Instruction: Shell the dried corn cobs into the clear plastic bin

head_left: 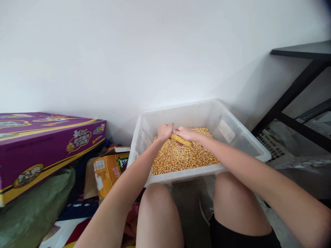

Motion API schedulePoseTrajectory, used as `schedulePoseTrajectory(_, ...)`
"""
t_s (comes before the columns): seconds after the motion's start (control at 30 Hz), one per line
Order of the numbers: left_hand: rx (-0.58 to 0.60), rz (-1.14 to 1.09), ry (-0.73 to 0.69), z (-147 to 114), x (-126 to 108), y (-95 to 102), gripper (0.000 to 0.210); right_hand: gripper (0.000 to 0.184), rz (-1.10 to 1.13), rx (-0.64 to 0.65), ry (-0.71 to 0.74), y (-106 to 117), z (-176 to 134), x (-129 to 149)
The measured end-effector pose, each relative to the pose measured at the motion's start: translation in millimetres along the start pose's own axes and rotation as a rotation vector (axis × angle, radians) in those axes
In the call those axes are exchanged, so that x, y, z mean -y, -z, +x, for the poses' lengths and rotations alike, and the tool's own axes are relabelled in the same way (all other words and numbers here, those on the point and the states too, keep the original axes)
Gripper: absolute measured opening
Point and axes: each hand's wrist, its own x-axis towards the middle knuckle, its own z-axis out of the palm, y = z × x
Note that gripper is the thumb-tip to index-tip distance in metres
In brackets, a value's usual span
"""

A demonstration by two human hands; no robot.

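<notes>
An ear of corn (181,140) with yellow kernels lies slantwise between my two hands, over a white plastic tub (178,176). My left hand (164,131) is closed on its upper left end. My right hand (186,133) grips it from above and the right, with its fingertips close to the left hand. Loose corn kernels (183,160) cover the tub's floor below. Part of the ear is hidden behind my fingers.
A large purple box (51,144) stands at the left, above a green plastic bag (38,210). A torn yellow carton (107,174) sits beside the tub. At the right is a black-framed table (297,86) with a white plastic basket (274,146) under it. A white wall rises behind.
</notes>
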Motion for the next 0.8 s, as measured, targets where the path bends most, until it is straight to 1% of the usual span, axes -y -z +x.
schedulePoseTrajectory(0.17, 0.013, 0.063, 0.026, -5, 2, -3.4, 0.040, 0.071, -0.150, -0.037, 0.040, -5, -6, -3)
schedulePoseTrajectory(0.27, 0.013, 0.088, 0.047, -4, 6, -5.8, 0.037, 0.072, -0.202, -0.066, 0.013, -10, -2, -8)
schedulePoseTrajectory(0.33, 0.009, 0.096, 0.065, -2, 9, -7.6, 0.034, 0.069, -0.234, -0.093, -0.008, -15, 1, -10)
schedulePoseTrajectory(0.43, 0.002, 0.116, 0.098, -1, 12, -9.4, 0.033, 0.061, -0.317, -0.180, -0.037, -23, 6, -11)
schedulePoseTrajectory(0.53, -0.018, 0.158, 0.127, -3, 14, -10.5, 0.033, 0.051, -0.394, -0.283, -0.140, -30, 11, -10)
schedulePoseTrajectory(0.6, -0.021, 0.185, 0.133, -5, 15, -11.1, 0.034, 0.044, -0.377, -0.290, -0.201, -33, 14, -9)
schedulePoseTrajectory(0.67, -0.025, 0.208, 0.126, -6, 16, -11.6, 0.035, 0.040, -0.321, -0.277, -0.229, -35, 17, -10)
schedulePoseTrajectory(0.73, -0.030, 0.220, 0.116, -6, 16, -11.6, 0.036, 0.040, -0.274, -0.262, -0.237, -34, 17, -10)
schedulePoseTrajectory(0.8, 0.006, 0.217, 0.118, -5, 16, -10.9, 0.040, 0.043, -0.215, -0.213, -0.234, -29, 17, -13)
